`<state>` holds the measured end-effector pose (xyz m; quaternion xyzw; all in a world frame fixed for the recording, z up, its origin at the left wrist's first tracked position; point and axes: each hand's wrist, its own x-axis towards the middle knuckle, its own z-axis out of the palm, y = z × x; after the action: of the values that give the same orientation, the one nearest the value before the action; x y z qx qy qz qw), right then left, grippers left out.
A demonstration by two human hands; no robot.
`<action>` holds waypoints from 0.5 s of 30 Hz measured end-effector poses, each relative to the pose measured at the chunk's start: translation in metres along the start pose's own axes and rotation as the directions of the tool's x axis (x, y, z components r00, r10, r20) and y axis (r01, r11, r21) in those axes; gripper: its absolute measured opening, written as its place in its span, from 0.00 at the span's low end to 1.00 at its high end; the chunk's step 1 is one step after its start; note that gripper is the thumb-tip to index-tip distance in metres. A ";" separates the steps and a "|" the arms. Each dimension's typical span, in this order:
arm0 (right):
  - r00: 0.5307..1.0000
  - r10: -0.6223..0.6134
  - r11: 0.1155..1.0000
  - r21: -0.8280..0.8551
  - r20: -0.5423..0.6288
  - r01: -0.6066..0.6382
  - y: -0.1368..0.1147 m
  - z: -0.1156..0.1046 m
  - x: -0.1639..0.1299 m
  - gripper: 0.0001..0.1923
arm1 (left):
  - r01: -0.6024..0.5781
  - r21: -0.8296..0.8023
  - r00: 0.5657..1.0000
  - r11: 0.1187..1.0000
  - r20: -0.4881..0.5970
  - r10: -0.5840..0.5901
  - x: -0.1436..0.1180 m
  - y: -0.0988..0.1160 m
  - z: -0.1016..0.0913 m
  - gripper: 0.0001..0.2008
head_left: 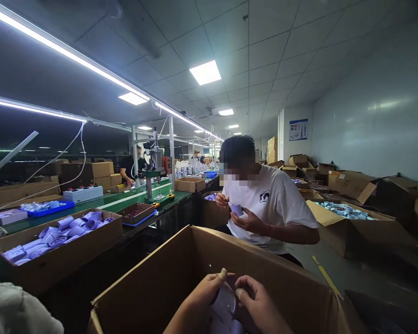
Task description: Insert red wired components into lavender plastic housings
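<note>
At the bottom of the head view, my left hand [199,301] and my right hand [261,308] both grip a small pale lilac round plastic part [224,304]. They hold it over a large open cardboard box [160,278]. Tape wraps my left thumb tip and a right fingertip. The lower half of the part runs out of the frame.
A co-worker in a white T-shirt [275,208] sits facing me behind the box, handling a similar part. A box of lilac parts [55,250] stands on the green line table [135,197] at left, with a press machine [155,169] farther back. Open cartons [348,220] crowd the right floor.
</note>
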<state>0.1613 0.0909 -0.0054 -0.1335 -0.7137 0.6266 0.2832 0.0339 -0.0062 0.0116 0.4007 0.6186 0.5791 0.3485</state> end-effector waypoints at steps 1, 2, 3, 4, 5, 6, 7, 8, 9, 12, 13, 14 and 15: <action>1.000 0.015 0.999 0.035 0.021 -0.016 -0.001 0.000 0.000 0.10 | -0.008 0.018 1.000 1.000 -0.013 0.008 0.000 0.001 -0.001 0.32; 0.999 0.027 0.997 0.066 0.023 -0.029 -0.001 0.000 -0.001 0.10 | -0.012 0.029 1.000 0.999 -0.021 0.013 -0.001 0.002 -0.001 0.32; 0.999 0.030 0.995 0.093 0.016 -0.031 -0.002 0.001 -0.001 0.11 | -0.010 0.034 1.000 0.999 -0.019 0.010 0.000 0.002 -0.002 0.32; 1.000 0.025 0.993 0.117 -0.001 -0.025 -0.003 0.002 -0.002 0.12 | -0.004 0.030 1.000 1.000 -0.011 0.004 0.001 0.000 -0.002 0.32; 1.000 0.006 0.990 0.140 -0.028 -0.002 -0.004 0.002 -0.002 0.13 | 0.009 0.024 1.000 1.000 0.001 -0.009 0.002 -0.002 -0.003 0.33; 0.998 -0.020 0.987 0.160 -0.051 0.028 -0.005 0.003 -0.002 0.13 | 0.022 0.020 1.000 1.000 0.019 -0.023 0.004 -0.004 -0.004 0.33; 0.997 -0.041 0.983 0.176 -0.072 0.053 -0.006 0.004 -0.002 0.14 | 0.035 0.014 0.999 0.999 0.030 -0.036 0.006 -0.007 -0.005 0.33; 0.995 -0.046 0.981 0.185 -0.094 0.063 -0.006 0.003 -0.001 0.15 | 0.051 0.002 0.998 0.999 0.033 -0.051 0.009 -0.010 -0.006 0.34; 0.994 -0.032 0.980 0.189 -0.109 0.053 -0.005 0.002 -0.001 0.17 | 0.069 -0.014 0.997 0.998 0.031 -0.069 0.011 -0.013 -0.008 0.34; 0.991 0.020 0.990 0.143 -0.133 -0.001 0.000 -0.003 0.001 0.22 | 0.123 -0.087 0.992 0.989 0.004 -0.123 0.016 -0.018 -0.012 0.38; 0.991 0.011 0.994 0.113 -0.131 0.004 0.002 -0.005 0.001 0.21 | 0.132 -0.110 0.991 0.985 0.000 -0.132 0.016 -0.018 -0.013 0.39; 0.994 -0.007 0.997 0.081 -0.111 0.016 0.003 -0.006 0.001 0.18 | 0.136 -0.128 0.991 0.982 0.005 -0.136 0.015 -0.018 -0.014 0.39; 0.997 -0.026 0.998 0.059 -0.077 0.031 0.003 -0.007 0.001 0.16 | 0.135 -0.149 0.991 0.980 0.009 -0.135 0.013 -0.017 -0.014 0.39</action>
<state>0.1639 0.0979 -0.0080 -0.1387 -0.6850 0.6381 0.3230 0.0138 -0.0010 -0.0040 0.3302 0.5994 0.5990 0.4158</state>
